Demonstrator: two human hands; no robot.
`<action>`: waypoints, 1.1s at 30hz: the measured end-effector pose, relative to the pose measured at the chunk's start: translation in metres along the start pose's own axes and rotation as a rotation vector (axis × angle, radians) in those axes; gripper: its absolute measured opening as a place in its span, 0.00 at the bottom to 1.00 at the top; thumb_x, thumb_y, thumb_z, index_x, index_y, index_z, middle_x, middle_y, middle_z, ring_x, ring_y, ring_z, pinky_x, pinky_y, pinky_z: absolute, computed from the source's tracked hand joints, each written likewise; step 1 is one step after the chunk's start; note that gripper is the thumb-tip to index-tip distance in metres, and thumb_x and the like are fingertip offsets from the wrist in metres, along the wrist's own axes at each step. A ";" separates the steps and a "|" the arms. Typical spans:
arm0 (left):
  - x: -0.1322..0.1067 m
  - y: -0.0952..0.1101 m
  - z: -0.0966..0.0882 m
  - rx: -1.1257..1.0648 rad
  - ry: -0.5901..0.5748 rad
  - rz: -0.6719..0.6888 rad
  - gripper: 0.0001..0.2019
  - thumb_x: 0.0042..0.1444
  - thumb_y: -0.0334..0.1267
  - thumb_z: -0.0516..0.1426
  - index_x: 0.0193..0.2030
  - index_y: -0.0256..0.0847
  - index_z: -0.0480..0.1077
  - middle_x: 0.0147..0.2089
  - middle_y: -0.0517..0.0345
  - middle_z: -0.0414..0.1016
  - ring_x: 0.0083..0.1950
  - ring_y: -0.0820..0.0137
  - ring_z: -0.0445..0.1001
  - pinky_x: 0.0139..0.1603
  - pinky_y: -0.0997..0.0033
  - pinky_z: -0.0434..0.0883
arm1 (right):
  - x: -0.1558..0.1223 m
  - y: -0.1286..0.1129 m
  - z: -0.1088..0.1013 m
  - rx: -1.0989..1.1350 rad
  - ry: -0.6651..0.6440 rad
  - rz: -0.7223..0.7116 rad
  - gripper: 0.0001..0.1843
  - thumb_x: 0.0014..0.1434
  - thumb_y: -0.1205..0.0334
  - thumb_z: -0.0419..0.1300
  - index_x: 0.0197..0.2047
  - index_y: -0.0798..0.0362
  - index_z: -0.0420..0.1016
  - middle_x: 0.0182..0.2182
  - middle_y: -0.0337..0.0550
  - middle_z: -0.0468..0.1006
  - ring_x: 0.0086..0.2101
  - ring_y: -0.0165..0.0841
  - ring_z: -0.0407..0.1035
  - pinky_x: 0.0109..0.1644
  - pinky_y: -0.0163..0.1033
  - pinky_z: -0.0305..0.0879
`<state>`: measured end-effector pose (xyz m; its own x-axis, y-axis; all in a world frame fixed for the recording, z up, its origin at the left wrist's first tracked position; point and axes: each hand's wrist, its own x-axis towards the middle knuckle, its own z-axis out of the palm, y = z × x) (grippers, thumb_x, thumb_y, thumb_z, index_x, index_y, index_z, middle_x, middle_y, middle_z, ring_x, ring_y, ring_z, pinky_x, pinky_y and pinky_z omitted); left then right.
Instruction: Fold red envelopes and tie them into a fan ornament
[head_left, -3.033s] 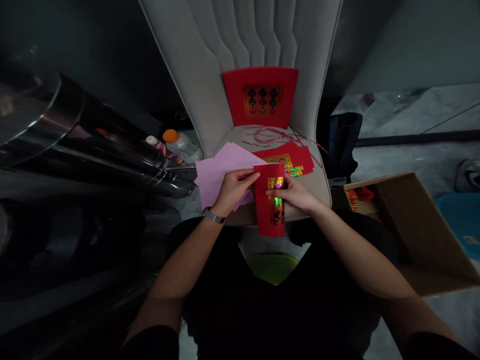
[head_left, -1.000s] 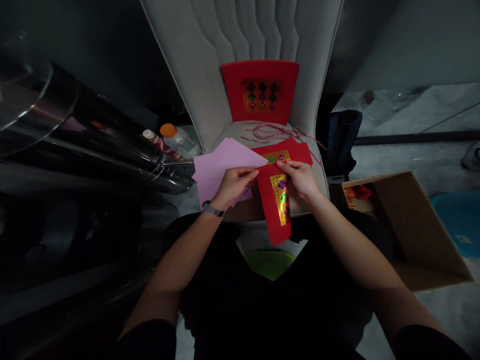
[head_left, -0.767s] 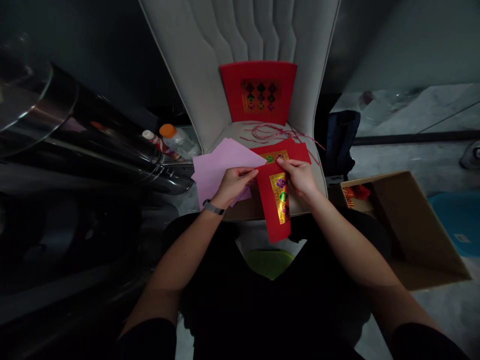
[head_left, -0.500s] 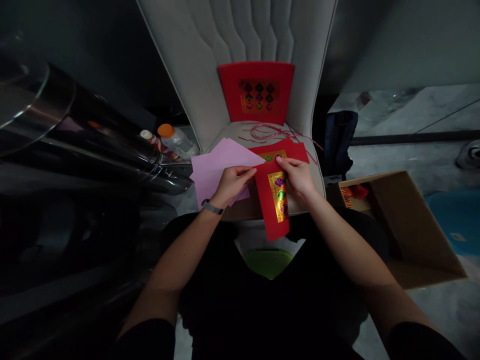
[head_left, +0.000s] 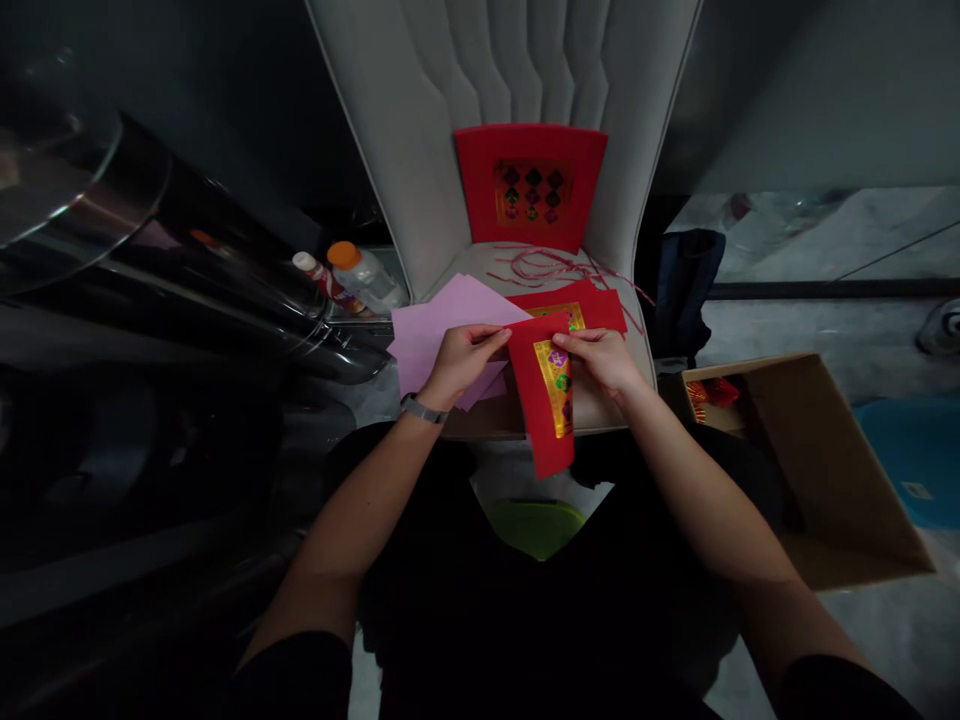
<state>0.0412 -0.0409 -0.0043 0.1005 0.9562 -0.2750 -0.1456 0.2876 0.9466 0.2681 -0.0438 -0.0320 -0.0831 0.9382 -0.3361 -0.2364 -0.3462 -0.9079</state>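
Between my hands hangs a folded red paper card (head_left: 529, 385) with a gold panel of coloured diamonds. My left hand (head_left: 465, 358) pinches its upper left corner, fingers closed. On the right edge, near the top, my right hand (head_left: 602, 358) grips it between thumb and fingers. Pink paper sheets (head_left: 431, 330) lie fanned on the chair seat beside my left hand. Beyond the held card, more red cards (head_left: 611, 308) rest on the seat, partly covered. Loose red-and-white string (head_left: 540, 262) lies behind them. A larger red card (head_left: 480, 165) leans upright on the chair back.
The grey chair (head_left: 420, 230) stands before my knees. An open cardboard box (head_left: 862, 480) with red items sits at right, beside a blue tub (head_left: 911, 440). At left are an orange-capped bottle (head_left: 375, 280) and a shiny dark cylinder (head_left: 202, 250). A green object (head_left: 536, 525) is below.
The view has shifted slightly, so the chair appears farther right. My right fingers sit a little lower on the card's edge. Both hands still hold it.
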 end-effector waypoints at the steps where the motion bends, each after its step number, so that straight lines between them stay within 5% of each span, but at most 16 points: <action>1: 0.000 0.001 0.000 -0.006 0.003 -0.002 0.27 0.41 0.54 0.76 0.41 0.35 0.84 0.41 0.49 0.86 0.41 0.61 0.83 0.53 0.55 0.79 | 0.000 0.000 0.000 -0.011 -0.003 0.003 0.20 0.39 0.48 0.83 0.33 0.50 0.89 0.37 0.45 0.88 0.38 0.38 0.81 0.45 0.40 0.76; 11: -0.003 0.009 -0.004 -0.036 0.013 0.019 0.26 0.42 0.54 0.76 0.41 0.35 0.84 0.43 0.49 0.87 0.44 0.60 0.84 0.57 0.53 0.79 | -0.003 -0.003 0.000 -0.058 -0.003 -0.014 0.19 0.39 0.48 0.82 0.32 0.49 0.88 0.36 0.44 0.88 0.36 0.38 0.81 0.44 0.42 0.76; 19: -0.004 0.009 -0.007 0.036 -0.157 -0.111 0.26 0.43 0.52 0.76 0.45 0.35 0.85 0.48 0.44 0.86 0.46 0.58 0.84 0.58 0.51 0.78 | 0.000 -0.003 -0.001 -0.026 0.054 -0.082 0.17 0.41 0.48 0.82 0.30 0.48 0.88 0.33 0.42 0.87 0.33 0.35 0.79 0.41 0.39 0.74; 24: -0.001 0.005 -0.009 0.065 -0.118 -0.081 0.26 0.43 0.54 0.76 0.44 0.36 0.84 0.46 0.45 0.86 0.44 0.60 0.84 0.57 0.53 0.78 | -0.002 -0.004 -0.001 -0.017 -0.019 -0.002 0.20 0.42 0.46 0.81 0.37 0.48 0.89 0.38 0.44 0.88 0.38 0.37 0.81 0.45 0.40 0.76; 33: 0.000 0.004 -0.005 0.047 -0.038 -0.023 0.28 0.40 0.55 0.77 0.41 0.35 0.84 0.43 0.46 0.86 0.42 0.60 0.83 0.54 0.54 0.79 | -0.005 -0.006 -0.002 -0.046 -0.049 0.013 0.19 0.42 0.46 0.81 0.32 0.49 0.88 0.36 0.44 0.88 0.38 0.38 0.82 0.45 0.40 0.77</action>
<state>0.0360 -0.0393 -0.0011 0.1407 0.9464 -0.2907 -0.0964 0.3053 0.9474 0.2716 -0.0466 -0.0251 -0.1338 0.9324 -0.3358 -0.1899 -0.3567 -0.9147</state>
